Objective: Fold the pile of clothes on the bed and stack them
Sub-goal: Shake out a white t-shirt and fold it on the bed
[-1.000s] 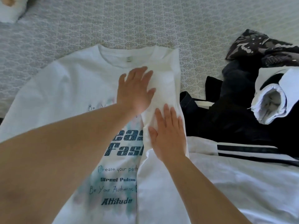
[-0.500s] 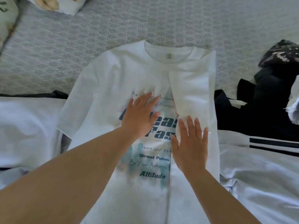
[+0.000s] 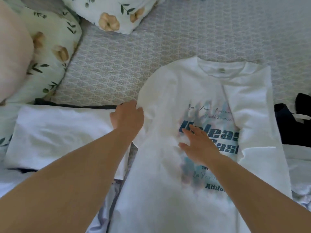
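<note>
A white printed T-shirt (image 3: 165,190) lies face up on the bed (image 3: 127,68), its right side and sleeve already folded in over the chest. The left hand (image 3: 128,117) has its grip closed on the edge of the shirt's left sleeve, pinching the cloth. The right hand (image 3: 199,146) lies flat on the printed lettering, fingers straight and spread, grip released. Just beside the shirt on the left sits a folded white garment (image 3: 57,133). Dark clothes (image 3: 296,130) lie to the right, and floral pillows (image 3: 116,12) sit at the head of the bed
</note>
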